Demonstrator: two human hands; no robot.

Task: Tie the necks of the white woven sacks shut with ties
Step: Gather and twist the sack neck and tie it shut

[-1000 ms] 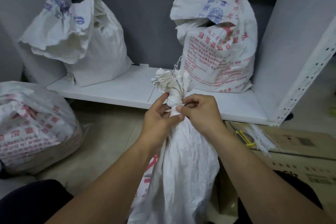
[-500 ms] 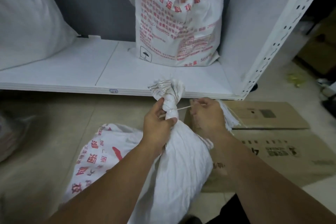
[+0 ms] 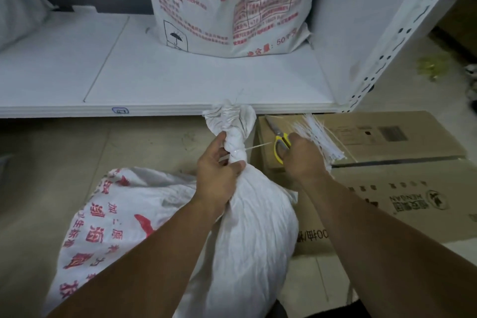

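Clamps the sack neck in a curled left hand, keeping the tie snug; curls the right hand round scissors beside that neck. Likely for trimming.

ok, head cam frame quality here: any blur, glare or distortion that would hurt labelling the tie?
Head view: dim, flat, cool light, with no hard shadows or glare. In the centre the left hand, sack neck and tie read fairly sharp. The right edge smears: the yellow-green thing on the floor is blurred. Wide-angle warp tilts the shelf upright.
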